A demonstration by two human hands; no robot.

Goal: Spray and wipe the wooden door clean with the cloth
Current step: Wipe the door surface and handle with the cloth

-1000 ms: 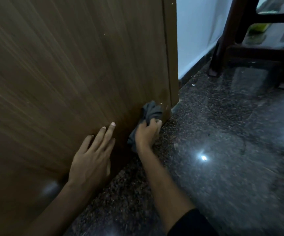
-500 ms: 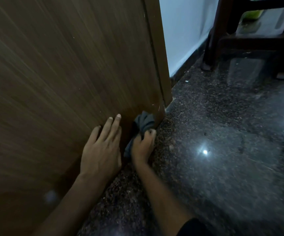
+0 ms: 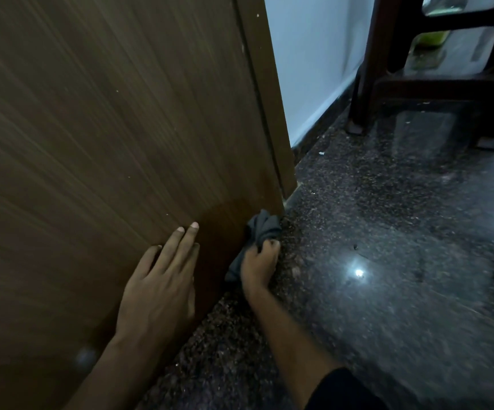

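The brown wooden door (image 3: pixel 115 137) fills the left half of the head view, its bottom edge meeting the floor. My left hand (image 3: pixel 163 285) lies flat on the lower part of the door, fingers spread and pointing up. My right hand (image 3: pixel 259 266) grips a crumpled grey cloth (image 3: pixel 262 227) and presses it against the door's bottom corner, close to the floor. No spray bottle is in view.
A dark speckled granite floor (image 3: pixel 388 261) spreads to the right, with light glints on it. A white wall (image 3: pixel 308 69) with a dark skirting stands beyond the door frame. Dark furniture legs (image 3: pixel 367 84) stand at the upper right.
My right hand has slid the cloth down along the door's bottom corner towards the floor. My left hand has stayed flat on the door, a little closer to the right hand.
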